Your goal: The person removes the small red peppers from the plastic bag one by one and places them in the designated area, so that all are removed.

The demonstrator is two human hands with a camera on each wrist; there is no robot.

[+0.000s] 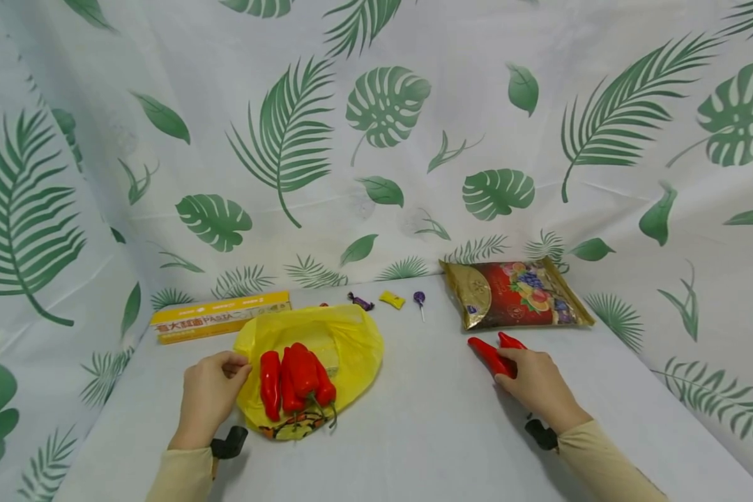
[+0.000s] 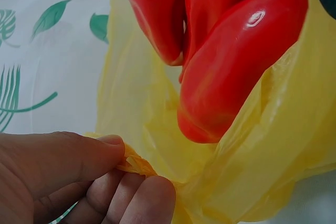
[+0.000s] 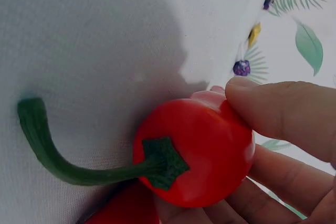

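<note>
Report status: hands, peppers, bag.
Left hand pinches bag edge. Right hand grips two peppers on table. Three peppers lie on bag. Nothing between.

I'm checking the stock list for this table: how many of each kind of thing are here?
Red peppers on the yellow bag: 4
Red peppers under the right hand: 2
Yellow bag, its edge pinched by the left hand: 1
Pasta box: 1
Gold and red packet: 1
Small sweets: 4, one half hidden
Total: 13

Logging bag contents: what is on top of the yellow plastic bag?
Several red peppers lie on the yellow plastic bag; the left hand pinches its edge. Anything beneath them is hidden.
</note>
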